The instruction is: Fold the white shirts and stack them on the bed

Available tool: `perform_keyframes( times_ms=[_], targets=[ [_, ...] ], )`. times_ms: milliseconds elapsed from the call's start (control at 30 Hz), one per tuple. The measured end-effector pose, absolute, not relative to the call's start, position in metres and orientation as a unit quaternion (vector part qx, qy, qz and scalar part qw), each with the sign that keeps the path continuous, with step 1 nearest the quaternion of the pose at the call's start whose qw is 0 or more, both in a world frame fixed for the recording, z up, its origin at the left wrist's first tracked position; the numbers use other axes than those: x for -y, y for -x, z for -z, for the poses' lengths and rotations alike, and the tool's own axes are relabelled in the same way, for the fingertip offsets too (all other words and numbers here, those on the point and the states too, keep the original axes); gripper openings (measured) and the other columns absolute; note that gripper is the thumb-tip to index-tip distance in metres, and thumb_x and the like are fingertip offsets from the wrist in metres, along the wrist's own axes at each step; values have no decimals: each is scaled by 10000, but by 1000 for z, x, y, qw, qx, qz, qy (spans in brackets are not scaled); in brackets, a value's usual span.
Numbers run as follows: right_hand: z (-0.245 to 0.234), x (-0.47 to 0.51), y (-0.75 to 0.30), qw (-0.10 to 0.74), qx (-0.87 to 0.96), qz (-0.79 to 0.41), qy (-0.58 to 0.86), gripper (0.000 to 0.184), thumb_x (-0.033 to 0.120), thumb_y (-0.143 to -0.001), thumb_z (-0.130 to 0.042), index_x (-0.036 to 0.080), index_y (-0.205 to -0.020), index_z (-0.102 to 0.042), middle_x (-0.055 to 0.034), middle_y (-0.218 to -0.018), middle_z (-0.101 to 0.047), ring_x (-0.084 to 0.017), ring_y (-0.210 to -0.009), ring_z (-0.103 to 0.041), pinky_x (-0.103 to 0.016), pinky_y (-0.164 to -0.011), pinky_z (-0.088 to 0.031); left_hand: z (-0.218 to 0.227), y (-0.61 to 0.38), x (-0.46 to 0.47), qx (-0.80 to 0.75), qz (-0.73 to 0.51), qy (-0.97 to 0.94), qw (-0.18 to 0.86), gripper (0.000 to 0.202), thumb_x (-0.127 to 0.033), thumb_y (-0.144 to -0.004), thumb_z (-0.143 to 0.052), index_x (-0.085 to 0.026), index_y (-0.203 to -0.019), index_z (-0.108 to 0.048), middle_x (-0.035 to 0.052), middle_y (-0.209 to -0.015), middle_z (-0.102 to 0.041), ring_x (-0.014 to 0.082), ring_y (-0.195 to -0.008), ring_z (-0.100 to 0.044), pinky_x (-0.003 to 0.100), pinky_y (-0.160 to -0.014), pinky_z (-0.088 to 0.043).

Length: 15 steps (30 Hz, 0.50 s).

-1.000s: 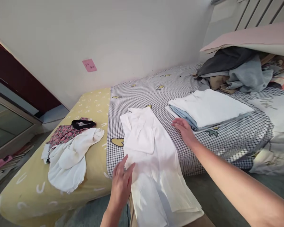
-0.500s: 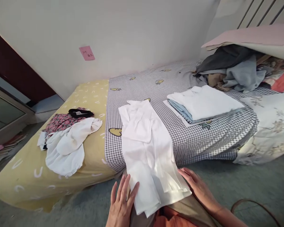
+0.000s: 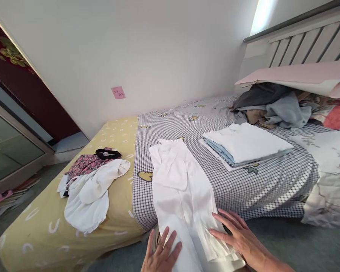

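Observation:
A long white garment (image 3: 184, 189) stretches from the checked bed sheet over the bed's edge towards me, its sides folded inward and its lower end hanging over my lap. My left hand (image 3: 163, 252) rests on the garment's lower left side, fingers spread. On the opposite side, my right hand (image 3: 238, 236) lies across the lower right part with its fingers apart and fingertips on the cloth. Neither hand grips the fabric. The garment's bottom edge is partly cut off by the picture's lower border.
To the right lies a stack of folded white and light blue clothes (image 3: 246, 145). Rumpled white clothing (image 3: 90, 196) and a floral piece (image 3: 87, 165) lie on the yellow sheet (image 3: 39, 238). A heap of clothes (image 3: 286, 109) sits under a pink-topped sheet (image 3: 297, 73) at the far right.
My right hand has moved from the garment's right edge onto its cloth. My left hand has shifted slightly further over the fabric. The view has tilted upward.

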State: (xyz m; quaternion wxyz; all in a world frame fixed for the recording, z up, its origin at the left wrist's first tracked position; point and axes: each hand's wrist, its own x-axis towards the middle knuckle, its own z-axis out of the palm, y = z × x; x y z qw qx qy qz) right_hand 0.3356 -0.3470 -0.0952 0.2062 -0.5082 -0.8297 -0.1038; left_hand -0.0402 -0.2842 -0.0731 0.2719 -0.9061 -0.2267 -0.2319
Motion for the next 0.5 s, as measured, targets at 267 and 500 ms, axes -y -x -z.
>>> perform_keyframes(
  times_ms=[267,500],
  targets=[
    [69,338,-335,182,845,-35,502,573,56,-909,-565,446,-1317,-664,10,-1455,-636,-291,-1435,-475,-615,-1178,-344,57,38,293,264,230,916,195,375,-186,-989,-451,-347,-1200,-716,-39,-1395,-688,164,-1544,-300,560,-1316,-8],
    [48,337,-321,187,847,-124,481,474,76,-937,-535,372,-1270,-695,-23,-1429,-658,-282,-1487,-406,-645,-1199,-274,29,27,292,252,224,930,148,274,-219,-976,-548,-354,-1147,-716,-54,-1419,-667,183,-1419,-509,535,-1307,69]
  ],
)
